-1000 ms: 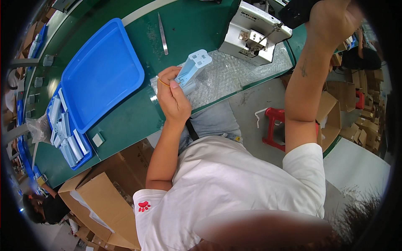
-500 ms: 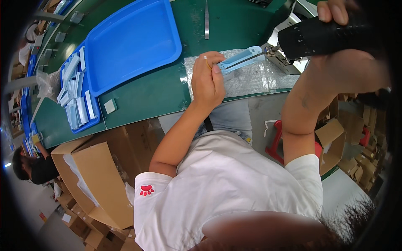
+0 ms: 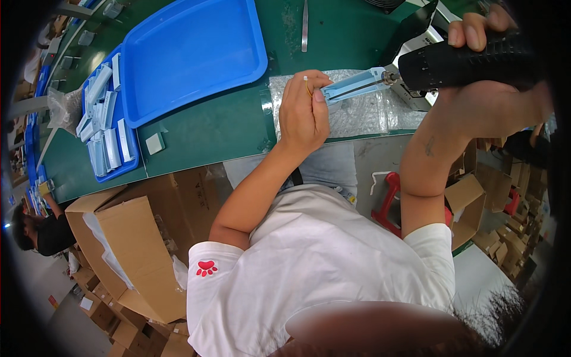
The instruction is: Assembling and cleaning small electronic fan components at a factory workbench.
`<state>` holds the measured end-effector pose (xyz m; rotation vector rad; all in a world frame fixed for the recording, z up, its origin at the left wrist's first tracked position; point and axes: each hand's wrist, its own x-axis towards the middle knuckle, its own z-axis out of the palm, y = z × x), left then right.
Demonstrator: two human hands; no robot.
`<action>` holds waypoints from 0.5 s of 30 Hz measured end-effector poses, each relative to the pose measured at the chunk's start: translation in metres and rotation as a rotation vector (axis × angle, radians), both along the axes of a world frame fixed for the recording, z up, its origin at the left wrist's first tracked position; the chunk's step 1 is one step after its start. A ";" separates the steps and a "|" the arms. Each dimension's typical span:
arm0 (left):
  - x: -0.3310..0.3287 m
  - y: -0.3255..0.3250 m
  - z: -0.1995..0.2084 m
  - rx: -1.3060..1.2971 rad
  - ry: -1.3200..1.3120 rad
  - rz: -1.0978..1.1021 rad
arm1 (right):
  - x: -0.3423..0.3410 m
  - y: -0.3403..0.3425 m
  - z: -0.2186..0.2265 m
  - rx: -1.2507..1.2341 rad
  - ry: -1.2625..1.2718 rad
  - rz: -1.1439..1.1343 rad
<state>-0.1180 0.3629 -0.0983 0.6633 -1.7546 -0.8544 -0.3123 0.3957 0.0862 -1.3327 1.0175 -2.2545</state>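
Note:
My left hand [image 3: 304, 113] is closed round the near-left end of a long light-blue plastic housing [image 3: 363, 80], above a sheet of bubble wrap. A black electric screwdriver [image 3: 458, 64] lies in the grip of my right hand [image 3: 488, 98], its fingers wrapped round the body. The thin metal bit [image 3: 351, 91] runs lengthwise inside the housing toward my left fingers. Those fingers hide the bit's tip. The screwdriver's metal nose [image 3: 389, 77] is close against the housing's right end; whether they touch I cannot tell.
A large blue tray [image 3: 196, 101] overlaps a smaller tray holding several light-blue housings [image 3: 107, 128]. Tweezers [image 3: 304, 27] and a small pale block [image 3: 154, 144] lie on the green table. Bubble wrap [image 3: 357, 122] and a silver-black device [image 3: 416, 50] are near my hands. A cardboard box [image 3: 140, 256] stands below.
The housing and the screwdriver's nose have come closer together, so less of the bit shows between them. My left hand has shifted slightly right in the picture; the whole view has shifted a little.

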 end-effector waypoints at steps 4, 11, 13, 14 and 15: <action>-0.003 0.001 0.001 -0.014 -0.016 0.000 | -0.001 0.003 -0.006 0.001 0.010 0.017; 0.000 -0.003 0.000 -0.015 -0.018 0.018 | -0.013 0.006 -0.016 -0.028 0.010 0.078; 0.000 -0.001 0.000 -0.034 -0.018 0.029 | -0.020 0.005 -0.018 -0.061 -0.001 0.114; -0.001 -0.002 -0.002 -0.047 -0.015 0.033 | -0.015 -0.001 -0.018 -0.082 -0.013 0.128; 0.000 -0.001 -0.002 -0.078 -0.049 0.024 | -0.008 -0.004 -0.016 -0.067 -0.017 0.037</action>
